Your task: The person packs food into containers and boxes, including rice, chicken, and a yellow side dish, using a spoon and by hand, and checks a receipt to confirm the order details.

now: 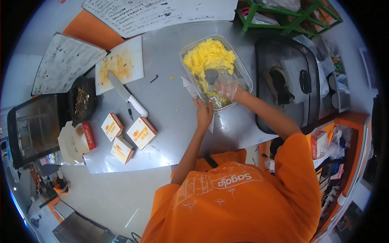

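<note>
A clear plastic container [249, 79] stands on the steel table, with a heap of yellow mash [209, 54] filling mainly its far part. My left hand [204, 114] is bare and grips the container's near left corner. Inside the container is my right hand [227, 88], in a clear plastic glove and curled low over the mash. From its fingers extends a grey, round-ended tool [211, 76], pressed against the yellow mash; its handle is hidden by the hand. A strip of white printed paper [190, 88] sticks out along the container's left side.
Left on the steel table [170, 121] lie a chef's knife [121, 88], a stained cutting board [121, 65], a marker pen [130, 111] and small cardboard boxes [142, 132]. A stone mortar [81, 98] sits farther left. To the right is a large dark-rimmed lidded container [285, 85].
</note>
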A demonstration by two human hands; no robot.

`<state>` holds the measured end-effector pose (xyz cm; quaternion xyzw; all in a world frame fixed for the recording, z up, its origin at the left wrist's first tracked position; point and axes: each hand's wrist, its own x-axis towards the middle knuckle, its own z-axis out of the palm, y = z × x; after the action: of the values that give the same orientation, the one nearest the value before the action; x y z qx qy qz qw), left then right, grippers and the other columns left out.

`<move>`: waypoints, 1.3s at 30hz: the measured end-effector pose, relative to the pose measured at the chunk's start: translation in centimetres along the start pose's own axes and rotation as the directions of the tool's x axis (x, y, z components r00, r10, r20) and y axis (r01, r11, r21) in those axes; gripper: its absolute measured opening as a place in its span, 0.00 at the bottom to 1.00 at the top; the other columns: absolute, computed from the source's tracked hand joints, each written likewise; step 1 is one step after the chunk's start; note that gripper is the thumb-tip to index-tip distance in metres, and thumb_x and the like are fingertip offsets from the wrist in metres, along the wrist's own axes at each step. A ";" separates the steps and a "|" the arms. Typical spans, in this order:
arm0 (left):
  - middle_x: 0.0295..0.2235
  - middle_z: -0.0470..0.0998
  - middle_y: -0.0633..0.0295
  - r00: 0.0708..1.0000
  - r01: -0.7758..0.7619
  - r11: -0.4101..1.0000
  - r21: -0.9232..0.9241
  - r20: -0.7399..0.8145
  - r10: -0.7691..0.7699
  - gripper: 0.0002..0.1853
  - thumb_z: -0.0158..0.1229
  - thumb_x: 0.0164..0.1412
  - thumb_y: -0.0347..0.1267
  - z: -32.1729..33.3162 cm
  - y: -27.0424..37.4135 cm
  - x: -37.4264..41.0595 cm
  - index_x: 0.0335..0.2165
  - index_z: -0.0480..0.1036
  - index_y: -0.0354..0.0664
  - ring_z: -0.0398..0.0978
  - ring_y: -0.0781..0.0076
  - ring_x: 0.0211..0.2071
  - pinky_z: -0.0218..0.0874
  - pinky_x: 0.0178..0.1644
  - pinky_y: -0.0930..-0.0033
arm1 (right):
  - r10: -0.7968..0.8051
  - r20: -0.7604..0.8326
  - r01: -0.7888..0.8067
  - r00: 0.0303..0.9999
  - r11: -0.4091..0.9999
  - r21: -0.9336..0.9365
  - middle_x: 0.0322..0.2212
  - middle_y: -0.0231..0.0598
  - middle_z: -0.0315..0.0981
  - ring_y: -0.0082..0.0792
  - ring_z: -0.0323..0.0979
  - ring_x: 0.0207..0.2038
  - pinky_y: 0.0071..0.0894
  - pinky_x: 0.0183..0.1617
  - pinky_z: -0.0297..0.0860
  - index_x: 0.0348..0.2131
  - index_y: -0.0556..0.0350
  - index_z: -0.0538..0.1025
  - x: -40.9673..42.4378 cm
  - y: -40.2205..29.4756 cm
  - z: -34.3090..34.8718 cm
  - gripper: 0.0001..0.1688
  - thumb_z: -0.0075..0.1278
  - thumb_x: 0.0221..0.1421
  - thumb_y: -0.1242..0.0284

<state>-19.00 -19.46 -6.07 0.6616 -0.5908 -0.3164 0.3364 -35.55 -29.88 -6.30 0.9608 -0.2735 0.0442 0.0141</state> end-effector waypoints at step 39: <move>0.48 0.56 0.49 0.975 0.150 0.926 -0.347 -0.100 -0.196 0.29 0.54 0.50 0.32 -3.1 0.8 -1.6 0.49 0.54 0.36 0.53 0.55 0.51 0.44 0.55 0.63 | -0.096 0.855 -0.775 0.510 -0.482 0.408 0.09 0.18 0.48 0.10 0.44 0.07 0.12 0.06 0.42 0.39 0.63 0.68 -6.2 6.3 -10.7 0.20 0.46 0.52 0.64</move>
<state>-17.09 -17.74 -3.59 0.6635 -0.4434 -0.3964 0.4539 -44.92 -31.41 3.77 0.3171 -0.4734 -0.0427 -0.8207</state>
